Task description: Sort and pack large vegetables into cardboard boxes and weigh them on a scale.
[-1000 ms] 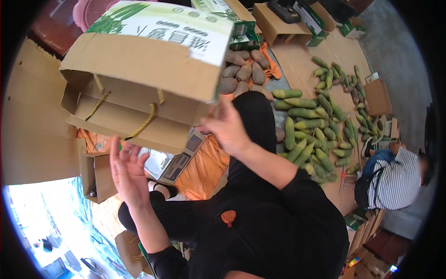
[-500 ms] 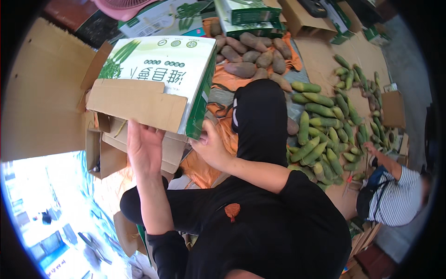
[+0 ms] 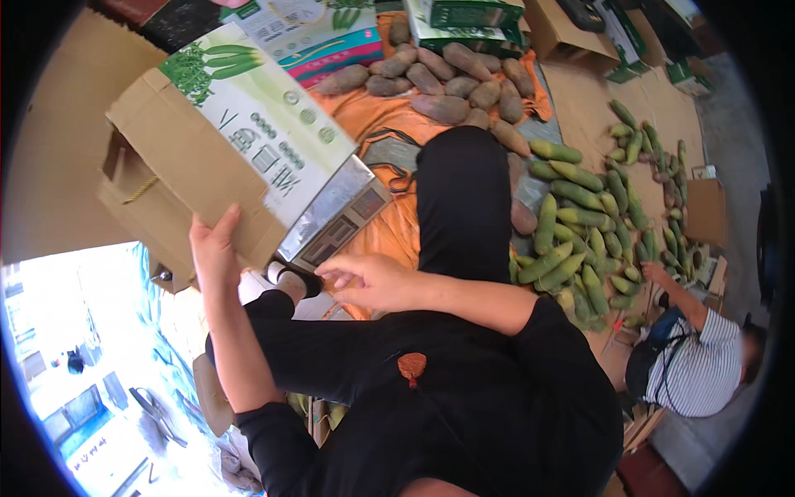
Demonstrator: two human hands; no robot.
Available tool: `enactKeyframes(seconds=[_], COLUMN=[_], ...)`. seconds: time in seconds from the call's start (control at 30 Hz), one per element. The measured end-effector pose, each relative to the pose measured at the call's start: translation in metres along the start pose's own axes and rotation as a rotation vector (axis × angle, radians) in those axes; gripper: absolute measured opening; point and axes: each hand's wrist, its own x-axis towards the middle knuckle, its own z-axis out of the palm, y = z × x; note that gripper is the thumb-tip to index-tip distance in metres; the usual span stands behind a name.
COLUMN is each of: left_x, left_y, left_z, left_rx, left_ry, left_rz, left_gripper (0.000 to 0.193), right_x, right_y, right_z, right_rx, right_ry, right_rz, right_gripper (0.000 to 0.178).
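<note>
A white and green cardboard carton (image 3: 273,124) with radishes pictured on it sits tilted at an angle on the left, its brown flap (image 3: 186,157) toward me. My left hand (image 3: 215,248) grips the flap's near edge, thumb on top and the other fingers mostly hidden. A yellow cord (image 3: 147,184) shows at the carton's open end. Beside and partly under the carton is a silver digital scale (image 3: 344,217). Close to the scale's near edge, my right hand (image 3: 368,280) holds nothing, its fingers loosely stretched out and apart.
Reddish-brown roots (image 3: 443,108) lie on an orange cloth (image 3: 339,108) ahead. Many green radishes (image 3: 580,219) are piled at my right. Beyond them a person in a striped shirt (image 3: 700,364) reaches into the radishes. More cartons (image 3: 476,12) stand at the back.
The carton has turned and shifted left, uncovering the scale. My left hand moved left with it; my right hand has come off the carton's corner and moved nearer to me.
</note>
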Motion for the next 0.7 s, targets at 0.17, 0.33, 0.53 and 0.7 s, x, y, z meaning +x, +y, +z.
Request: enactKeyframes(seconds=[0.17, 0.33, 0.53, 0.7], left_x=[0.002, -0.004, -0.021, -0.031], left_y=[-0.022, -0.053, -0.061, -0.078], left_z=[-0.027, -0.046, -0.034, -0.02], left_rx=[0.325, 0.833, 1.095, 1.191], left_ry=[-0.006, -0.068, -0.258, -0.361], left_rz=[0.05, 0.194, 0.15, 0.14], left_gripper=[0.033, 0.028, 0.031, 0.032], right_x=[-0.05, -0.094, -0.162, -0.214], right_y=[-0.056, -0.032, 0.162, 0.282], right_z=[-0.08, -0.176, -0.245, -0.2], right_rx=[-0.013, -0.121, -0.504, -0.628], right_ry=[0.389, 0.895, 1.067, 0.872], right_rz=[-0.271, -0.224, 0.288, 0.753], right_gripper=[0.021, 0.019, 0.024, 0.027])
